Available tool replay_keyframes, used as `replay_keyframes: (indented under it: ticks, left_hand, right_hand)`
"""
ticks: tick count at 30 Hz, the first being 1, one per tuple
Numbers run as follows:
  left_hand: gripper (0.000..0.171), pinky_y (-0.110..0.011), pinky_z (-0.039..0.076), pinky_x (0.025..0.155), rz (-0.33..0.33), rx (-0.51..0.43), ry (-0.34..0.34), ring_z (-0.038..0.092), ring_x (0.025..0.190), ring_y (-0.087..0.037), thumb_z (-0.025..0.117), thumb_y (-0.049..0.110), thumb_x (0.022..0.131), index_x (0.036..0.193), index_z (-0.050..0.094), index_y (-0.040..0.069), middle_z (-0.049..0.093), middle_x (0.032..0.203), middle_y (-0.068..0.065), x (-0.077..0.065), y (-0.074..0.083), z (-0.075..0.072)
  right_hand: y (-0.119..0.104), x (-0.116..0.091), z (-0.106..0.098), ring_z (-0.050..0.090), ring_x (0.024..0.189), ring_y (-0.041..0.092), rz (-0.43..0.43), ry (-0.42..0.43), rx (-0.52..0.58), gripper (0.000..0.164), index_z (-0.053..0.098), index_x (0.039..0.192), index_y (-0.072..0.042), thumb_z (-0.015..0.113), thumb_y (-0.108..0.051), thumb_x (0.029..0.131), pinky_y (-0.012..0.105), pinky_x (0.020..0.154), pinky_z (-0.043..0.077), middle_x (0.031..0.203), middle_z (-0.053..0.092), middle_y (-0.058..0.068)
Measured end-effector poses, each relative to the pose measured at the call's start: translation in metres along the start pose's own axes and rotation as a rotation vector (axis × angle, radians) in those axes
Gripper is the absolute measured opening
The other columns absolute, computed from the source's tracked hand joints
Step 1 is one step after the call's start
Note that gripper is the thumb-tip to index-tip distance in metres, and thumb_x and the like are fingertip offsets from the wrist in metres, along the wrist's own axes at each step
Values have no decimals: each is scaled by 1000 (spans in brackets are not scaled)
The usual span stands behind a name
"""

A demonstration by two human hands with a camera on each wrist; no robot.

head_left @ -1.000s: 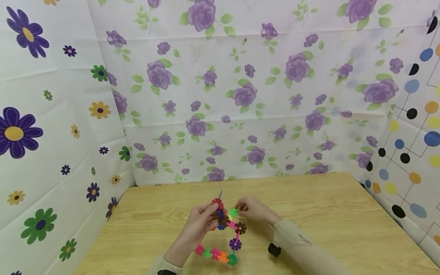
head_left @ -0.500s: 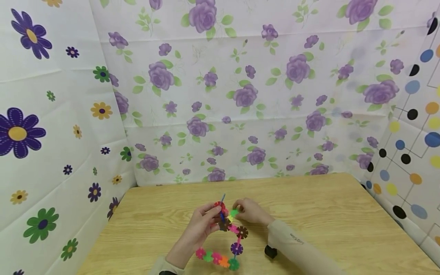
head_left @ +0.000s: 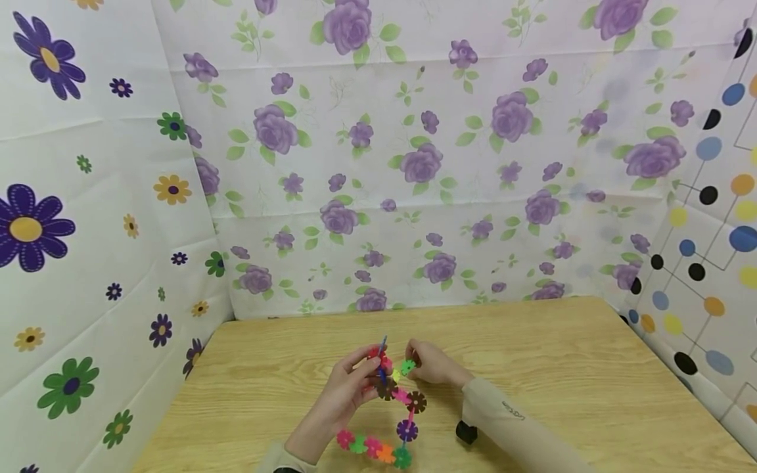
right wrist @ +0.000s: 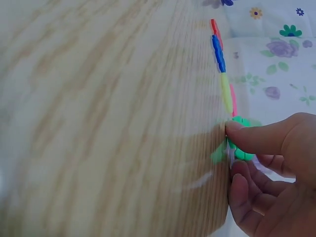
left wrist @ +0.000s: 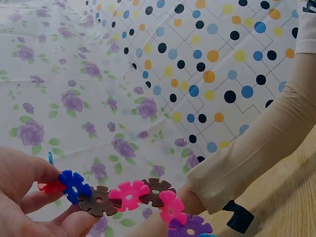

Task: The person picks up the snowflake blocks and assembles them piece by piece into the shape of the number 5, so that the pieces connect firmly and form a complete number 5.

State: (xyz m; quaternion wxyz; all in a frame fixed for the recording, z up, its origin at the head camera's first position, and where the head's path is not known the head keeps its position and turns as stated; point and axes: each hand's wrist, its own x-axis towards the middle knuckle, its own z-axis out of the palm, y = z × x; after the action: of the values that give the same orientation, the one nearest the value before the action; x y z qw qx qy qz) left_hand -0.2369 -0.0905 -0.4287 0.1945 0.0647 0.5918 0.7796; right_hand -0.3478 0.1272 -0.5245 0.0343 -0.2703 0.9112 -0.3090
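Observation:
A chain of interlocking notched plastic discs hangs from my left hand (head_left: pixel 343 397). Thumb and fingers grip it near a red disc (head_left: pixel 376 355), beside a blue disc (left wrist: pixel 74 186). From there brown, pink and purple discs (head_left: pixel 407 431) lead down to a lower row ending at a dark green disc (head_left: pixel 402 458). My right hand (head_left: pixel 434 363) pinches a bright green disc (right wrist: pixel 243 140) between thumb and fingers. A yellow disc (right wrist: pixel 226 91) runs from that green one toward the rest of the chain. Part of the chain is hidden behind my left fingers.
The wooden table (head_left: pixel 532 348) spreads under both hands. A black block (head_left: pixel 466 432) hangs at the right sleeve's cuff. Cloths with printed flowers (head_left: pixel 420 164) and coloured dots (head_left: pixel 710 276) close off the back and sides.
The lower part of the chain has dropped slightly toward me in the head view. In the right fingers the green disc has turned to show more of its face. Both hands keep their hold.

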Motion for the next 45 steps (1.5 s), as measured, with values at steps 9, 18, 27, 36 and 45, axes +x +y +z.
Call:
replay_keyframes:
  ticks: [9,18,27,36,45]
  left_hand:
    - [54,-14,51,61,-8,-10,3,65,79,-7,59,26,97,144,42,5,68,94,2,0,-2,1]
    - [53,-12,51,61,-3,-17,-23,63,80,-7,58,28,97,140,43,1,68,94,4,1,-3,2]
    - [51,-11,49,60,3,-8,-28,62,80,-7,59,30,97,135,46,-2,68,94,4,1,-1,3]
    - [45,-10,50,60,1,-6,-54,64,81,-7,58,29,97,132,49,1,69,96,2,3,-1,3]
    - [57,-12,51,63,-1,-8,-57,65,84,-7,57,29,98,148,36,8,68,96,3,3,-1,0]
  right_hand:
    - [6,-10,-6,50,66,10,13,34,154,6,56,100,-7,59,-8,95,23,56,44,79,57,1]
    - [-1,-18,-21,61,69,23,28,99,303,16,62,109,-2,51,-8,100,25,55,50,86,64,7]
    - [-17,-24,-34,63,78,34,-24,128,339,22,61,117,-1,51,-13,101,42,66,55,92,65,7]
    - [-43,-33,-45,60,71,13,-39,160,346,19,61,116,-5,51,-12,101,26,64,54,96,66,12]
    - [-67,-40,-63,57,68,15,-67,172,395,19,61,116,-4,51,-10,101,25,61,51,91,65,17]
